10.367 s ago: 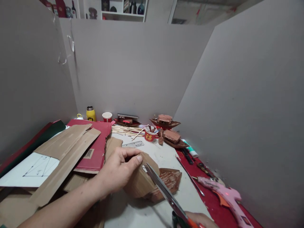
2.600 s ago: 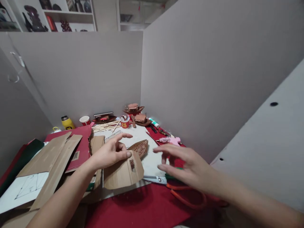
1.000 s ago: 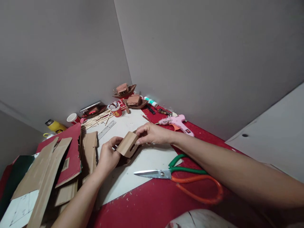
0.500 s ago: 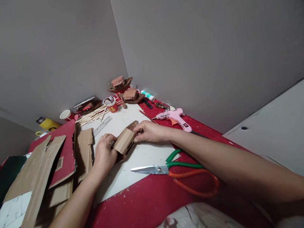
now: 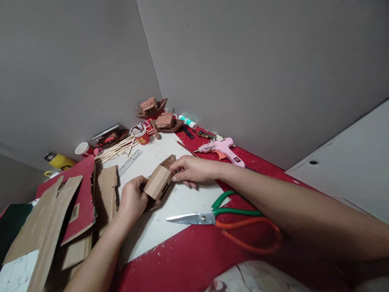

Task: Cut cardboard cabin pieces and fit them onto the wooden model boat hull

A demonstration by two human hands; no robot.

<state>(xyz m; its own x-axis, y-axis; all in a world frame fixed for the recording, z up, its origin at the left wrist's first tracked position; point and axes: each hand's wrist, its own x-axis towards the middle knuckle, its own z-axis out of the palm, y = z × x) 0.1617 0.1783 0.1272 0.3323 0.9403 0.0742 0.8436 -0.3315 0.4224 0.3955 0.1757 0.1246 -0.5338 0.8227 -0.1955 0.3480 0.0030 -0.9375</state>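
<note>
A small brown model boat (image 5: 156,202) with a bent cardboard cabin (image 5: 158,181) on it is between my hands, over the white board (image 5: 182,211). My left hand (image 5: 133,195) grips the near left side, its fingertips hidden behind the cabin. At the far right end, my right hand (image 5: 189,170) pinches the cabin's edge between thumb and forefinger. A dark slot shows in the cabin's right side wall. Large scissors (image 5: 206,219) with green and orange handles lie just right of the boat, beneath my right forearm.
Cardboard sheets (image 5: 45,227) are piled at the left. Thin sticks (image 5: 114,149), a ruler (image 5: 130,162) and a red paper cup (image 5: 142,137) lie farther back. Two finished-looking model boats (image 5: 165,122) stand in the corner. A pink glue gun (image 5: 226,151) rests on the red tabletop (image 5: 164,263).
My hands and the boat stay nearly in place; the cabin tilts very slightly. The right hand's lower fingers now show below the palm. The whole view has shifted a little.
</note>
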